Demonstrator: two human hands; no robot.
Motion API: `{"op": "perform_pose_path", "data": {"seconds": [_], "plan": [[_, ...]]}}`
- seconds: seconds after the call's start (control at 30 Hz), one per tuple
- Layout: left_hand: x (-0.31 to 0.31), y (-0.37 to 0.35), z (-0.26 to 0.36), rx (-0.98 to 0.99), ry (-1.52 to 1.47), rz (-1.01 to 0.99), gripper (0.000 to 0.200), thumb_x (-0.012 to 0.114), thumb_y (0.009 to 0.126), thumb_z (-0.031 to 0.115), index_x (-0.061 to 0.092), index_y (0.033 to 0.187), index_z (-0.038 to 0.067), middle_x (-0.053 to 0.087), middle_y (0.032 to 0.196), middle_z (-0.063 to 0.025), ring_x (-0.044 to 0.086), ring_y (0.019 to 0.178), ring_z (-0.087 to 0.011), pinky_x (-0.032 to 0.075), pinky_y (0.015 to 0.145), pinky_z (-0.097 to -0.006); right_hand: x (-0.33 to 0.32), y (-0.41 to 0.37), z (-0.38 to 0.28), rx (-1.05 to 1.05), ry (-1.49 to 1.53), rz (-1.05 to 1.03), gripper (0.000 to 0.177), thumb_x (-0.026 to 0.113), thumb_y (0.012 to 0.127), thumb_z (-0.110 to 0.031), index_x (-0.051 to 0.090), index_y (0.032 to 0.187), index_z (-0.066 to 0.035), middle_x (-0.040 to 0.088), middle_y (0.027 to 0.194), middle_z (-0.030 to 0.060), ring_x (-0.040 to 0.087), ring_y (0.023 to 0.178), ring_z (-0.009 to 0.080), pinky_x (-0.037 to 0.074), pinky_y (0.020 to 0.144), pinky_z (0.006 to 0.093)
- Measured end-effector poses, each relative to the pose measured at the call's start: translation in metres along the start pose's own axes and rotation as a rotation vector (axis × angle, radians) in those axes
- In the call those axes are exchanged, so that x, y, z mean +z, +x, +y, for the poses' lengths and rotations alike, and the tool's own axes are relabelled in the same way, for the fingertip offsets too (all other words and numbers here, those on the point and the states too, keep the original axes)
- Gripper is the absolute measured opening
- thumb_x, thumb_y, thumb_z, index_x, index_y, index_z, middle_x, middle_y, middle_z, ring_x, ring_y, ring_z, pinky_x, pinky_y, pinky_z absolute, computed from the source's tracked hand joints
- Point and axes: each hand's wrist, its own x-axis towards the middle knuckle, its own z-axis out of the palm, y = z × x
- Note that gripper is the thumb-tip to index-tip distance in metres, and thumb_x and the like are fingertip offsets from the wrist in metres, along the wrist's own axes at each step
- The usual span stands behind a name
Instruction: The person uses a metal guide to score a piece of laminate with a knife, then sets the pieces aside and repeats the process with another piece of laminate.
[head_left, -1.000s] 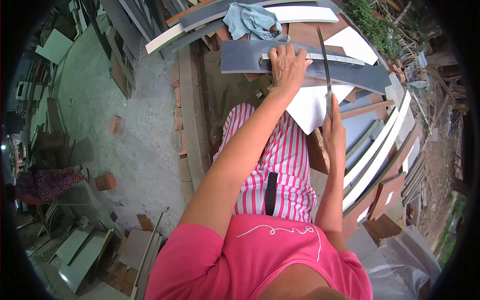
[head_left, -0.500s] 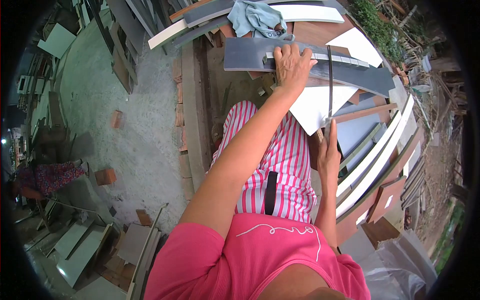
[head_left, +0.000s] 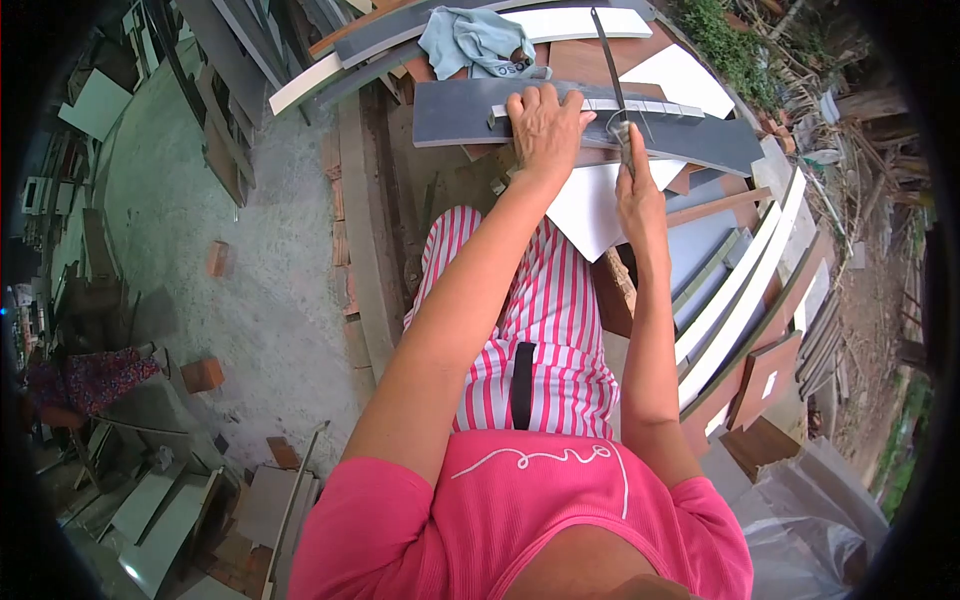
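My left hand [head_left: 545, 135] is closed over a narrow white strip [head_left: 660, 106], pressing it on a dark grey board [head_left: 455, 115]. Evenly spaced dark lines cross the strip. Gripped by its handle in my right hand [head_left: 640, 195] is a hacksaw [head_left: 608, 60], seen nearly edge-on. Its long thin dark frame points away from me and crosses the strip to the right of my left fingers. White panel pieces [head_left: 590, 210] lie under the near side of the grey board.
A light blue cloth [head_left: 475, 42] lies beyond the board. Stacked brown, white and grey offcuts [head_left: 745, 290] fill the right side. To the left, bricks [head_left: 203, 375] lie on the concrete floor [head_left: 280, 230], and panels [head_left: 210, 110] lean farther back.
My right hand has pushed the hacksaw forward, away from my body, so its handle is now close to the strip. The left hand keeps its hold; the whole view has shifted slightly.
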Motion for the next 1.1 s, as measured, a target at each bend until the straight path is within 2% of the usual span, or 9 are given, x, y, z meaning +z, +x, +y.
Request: {"op": "perform_pose_path", "data": {"seconds": [0.03, 0.1, 0.3, 0.47, 0.53, 0.63, 0.77, 0.83, 1.1], "plan": [[0.000, 0.000, 0.000, 0.006, -0.005, -0.006, 0.025, 0.073, 0.076, 0.034, 0.065, 0.087, 0.013, 0.054, 0.082, -0.0063, 0.049, 0.082, -0.0250, 0.031, 0.077, -0.0418, -0.001, -0.010, 0.003, 0.003, -0.002, -0.004, 0.058, 0.042, 0.095, -0.012, 0.027, 0.148, -0.028, 0.064, 0.096, 0.0309, 0.063, 0.093, 0.0460, 0.044, 0.075, 0.0521], [0.000, 0.000, 0.000, 0.013, 0.003, -0.003, 0.025, 0.073, 0.076, 0.034, 0.065, 0.087, 0.013, 0.054, 0.082, -0.0064, 0.049, 0.082, -0.0250, 0.031, 0.077, -0.0419, -0.005, -0.045, 0.011, 0.047, -0.018, -0.053, 0.056, 0.041, 0.098, -0.013, 0.026, 0.150, -0.026, 0.056, 0.126, 0.0278, 0.058, 0.112, 0.0434, 0.047, 0.090, 0.0453], [0.003, -0.001, -0.003, 0.038, 0.009, 0.005, 0.025, 0.073, 0.076, 0.033, 0.065, 0.087, 0.013, 0.054, 0.082, -0.0067, 0.050, 0.081, -0.0254, 0.032, 0.078, -0.0422, -0.012, -0.131, 0.035, 0.244, -0.043, -0.093, 0.058, 0.043, 0.099, -0.012, 0.022, 0.151, -0.029, 0.054, 0.129, 0.0264, 0.056, 0.116, 0.0420, 0.047, 0.094, 0.0470], [0.002, 0.000, -0.003, 0.045, 0.004, 0.018, 0.024, 0.073, 0.077, 0.033, 0.065, 0.086, 0.013, 0.055, 0.082, -0.0068, 0.050, 0.082, -0.0255, 0.032, 0.079, -0.0425, -0.010, -0.079, 0.016, 0.183, -0.061, -0.080, 0.057, 0.042, 0.099, -0.012, 0.024, 0.150, -0.028, 0.057, 0.124, 0.0275, 0.059, 0.111, 0.0415, 0.048, 0.091, 0.0423], [0.000, 0.000, -0.002, 0.035, -0.017, 0.008, 0.024, 0.073, 0.077, 0.033, 0.065, 0.086, 0.013, 0.055, 0.082, -0.0071, 0.050, 0.082, -0.0254, 0.032, 0.079, -0.0425, -0.003, -0.044, 0.012, 0.074, -0.014, -0.030, 0.058, 0.042, 0.097, -0.012, 0.024, 0.150, -0.029, 0.063, 0.094, 0.0326, 0.065, 0.089, 0.0454, 0.045, 0.072, 0.0509], [-0.002, 0.001, 0.001, 0.005, 0.000, -0.001, 0.025, 0.073, 0.076, 0.033, 0.065, 0.086, 0.012, 0.055, 0.083, -0.0073, 0.050, 0.082, -0.0256, 0.032, 0.079, -0.0424, 0.006, -0.009, 0.011, -0.078, 0.033, 0.036, 0.059, 0.042, 0.096, -0.011, 0.024, 0.150, -0.030, 0.063, 0.095, 0.0336, 0.063, 0.091, 0.0469, 0.045, 0.073, 0.0506], [-0.001, -0.001, 0.001, -0.001, -0.011, -0.002, 0.026, 0.073, 0.075, 0.034, 0.065, 0.086, 0.012, 0.054, 0.082, -0.0072, 0.050, 0.083, -0.0258, 0.031, 0.078, -0.0421, 0.006, -0.013, 0.011, -0.093, 0.044, 0.045, 0.060, 0.042, 0.096, -0.011, 0.023, 0.150, -0.030, 0.062, 0.096, 0.0338, 0.063, 0.093, 0.0477, 0.045, 0.074, 0.0514], [0.000, 0.000, 0.000, 0.010, -0.010, 0.005, 0.027, 0.074, 0.075, 0.034, 0.065, 0.086, 0.012, 0.054, 0.082, -0.0073, 0.049, 0.083, -0.0259, 0.031, 0.077, -0.0418, 0.001, -0.035, 0.010, 0.029, -0.029, -0.022, 0.055, 0.041, 0.099, -0.012, 0.025, 0.150, -0.026, 0.059, 0.120, 0.0284, 0.062, 0.106, 0.0400, 0.048, 0.085, 0.0403], [0.002, -0.003, 0.002, 0.018, -0.005, 0.002, 0.025, 0.074, 0.076, 0.032, 0.065, 0.088, 0.012, 0.055, 0.083, -0.0079, 0.050, 0.084, -0.0262, 0.031, 0.078, -0.0412, -0.018, -0.130, 0.026, 0.265, -0.054, -0.127, 0.057, 0.040, 0.100, -0.014, 0.021, 0.151, -0.030, 0.057, 0.125, 0.0278, 0.059, 0.110, 0.0433, 0.048, 0.088, 0.0480]]}}
